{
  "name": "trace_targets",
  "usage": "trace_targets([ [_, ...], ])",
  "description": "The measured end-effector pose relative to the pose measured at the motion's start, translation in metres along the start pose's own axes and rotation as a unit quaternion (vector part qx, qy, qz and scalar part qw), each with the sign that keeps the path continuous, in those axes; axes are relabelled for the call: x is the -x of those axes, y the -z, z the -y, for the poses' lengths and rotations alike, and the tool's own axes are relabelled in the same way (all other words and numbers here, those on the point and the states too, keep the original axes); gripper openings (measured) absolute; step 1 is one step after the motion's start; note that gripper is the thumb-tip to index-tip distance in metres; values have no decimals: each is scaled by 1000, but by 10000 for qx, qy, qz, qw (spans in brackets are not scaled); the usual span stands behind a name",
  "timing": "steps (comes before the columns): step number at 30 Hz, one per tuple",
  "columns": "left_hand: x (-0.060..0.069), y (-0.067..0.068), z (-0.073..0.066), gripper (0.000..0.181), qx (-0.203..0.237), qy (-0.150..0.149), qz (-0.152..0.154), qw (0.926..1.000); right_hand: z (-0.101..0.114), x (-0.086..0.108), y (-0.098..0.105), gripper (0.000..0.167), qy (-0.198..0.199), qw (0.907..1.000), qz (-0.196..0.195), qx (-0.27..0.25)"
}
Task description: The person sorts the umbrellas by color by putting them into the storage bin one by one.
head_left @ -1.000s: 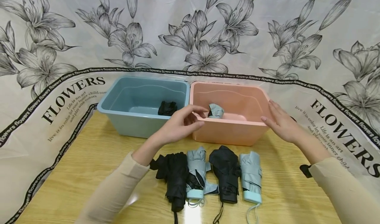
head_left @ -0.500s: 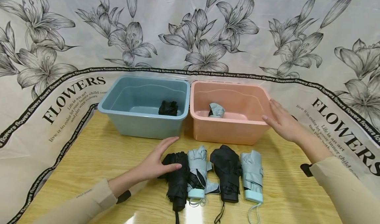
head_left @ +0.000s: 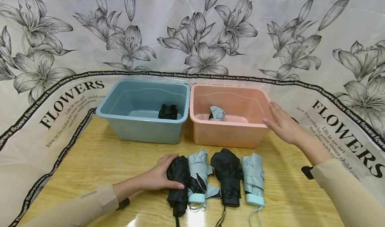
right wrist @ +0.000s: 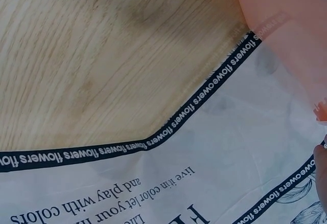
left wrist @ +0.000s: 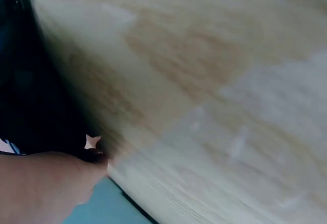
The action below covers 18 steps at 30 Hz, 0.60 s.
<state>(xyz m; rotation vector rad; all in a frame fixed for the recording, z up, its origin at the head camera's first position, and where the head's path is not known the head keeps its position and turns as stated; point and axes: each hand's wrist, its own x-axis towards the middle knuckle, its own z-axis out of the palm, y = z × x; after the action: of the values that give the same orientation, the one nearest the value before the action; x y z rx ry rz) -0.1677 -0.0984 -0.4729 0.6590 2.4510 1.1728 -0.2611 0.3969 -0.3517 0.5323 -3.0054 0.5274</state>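
Note:
In the head view my left hand (head_left: 158,176) grips the leftmost black folded umbrella (head_left: 178,187), thumb across its top and fingers at its far left side. The left wrist view shows the hand (left wrist: 46,185) against the dark fabric (left wrist: 36,96). To the right lie a light blue umbrella (head_left: 197,173), another black one (head_left: 229,177) and another light blue one (head_left: 253,177). My right hand (head_left: 284,125) rests with extended fingers on the right end of the pink bin (head_left: 231,133); only a sliver of that hand (right wrist: 321,173) shows in the right wrist view.
Left of the pink bin stands a blue bin (head_left: 147,130) with a black bundle (head_left: 168,111) inside. A light blue bundle (head_left: 217,113) lies in the pink bin. Behind both bins hangs a flowered cloth (head_left: 180,29). Cords trail from the umbrellas toward the front.
My left hand has come from the pink bin's near left corner down to the leftmost black umbrella and closed on it. My right hand has stayed at the pink bin.

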Motion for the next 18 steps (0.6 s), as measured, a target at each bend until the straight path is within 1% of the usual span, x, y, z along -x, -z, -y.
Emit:
trace_targets([
  [3, -3, 0, 1, 111, 54, 26, 62, 10000, 1, -1, -1, 80, 19, 10000, -4, 13],
  [9, -9, 0, 3, 111, 118, 40, 140, 9998, 2, -2, 0, 80, 84, 9999, -51, 41],
  [15, -11, 2, 0, 112, 114, 88, 68, 9999, 2, 0, 0, 80, 79, 10000, -38, 38],
  [18, -13, 4, -2, 111, 129, 110, 112, 9998, 2, 0, 0, 80, 45, 10000, -34, 44],
])
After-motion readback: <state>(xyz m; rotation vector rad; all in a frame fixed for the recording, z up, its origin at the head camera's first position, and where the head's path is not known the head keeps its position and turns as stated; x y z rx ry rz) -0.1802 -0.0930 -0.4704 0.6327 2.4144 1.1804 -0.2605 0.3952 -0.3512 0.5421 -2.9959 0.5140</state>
